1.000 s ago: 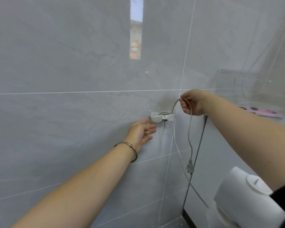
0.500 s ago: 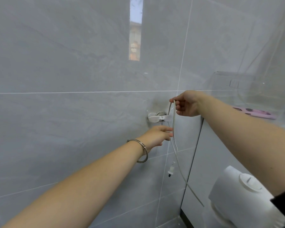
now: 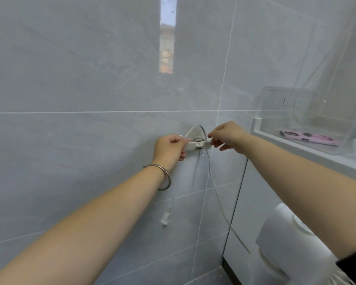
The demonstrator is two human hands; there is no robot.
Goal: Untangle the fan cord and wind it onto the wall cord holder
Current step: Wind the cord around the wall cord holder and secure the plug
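From my remote seat I see both hands up at the white cord holder point(image 3: 197, 145) stuck to the grey tiled wall point(image 3: 90, 89). The left hand point(image 3: 169, 149), a metal bracelet point(image 3: 162, 177) on its wrist, has its fingers point(image 3: 180, 140) curled and pinches the cord point(image 3: 193, 129) at the holder's left end. From there the cord arches over the holder and drops behind its middle, where a few turns sit wound. The right hand point(image 3: 228, 136) pinches the holder's right tip between thumb and forefinger, its other fingers loosely bent. I cannot tell whether cord is in that pinch too. One strand falls from the holder to the white fan point(image 3: 286, 243) at lower right. Another hangs straight down the wall and ends in the plug point(image 3: 165, 218), dangling free. On the shelf point(image 3: 296, 149) to the right lies a pink spotted item point(image 3: 308, 138) beside a clear box point(image 3: 292, 108).
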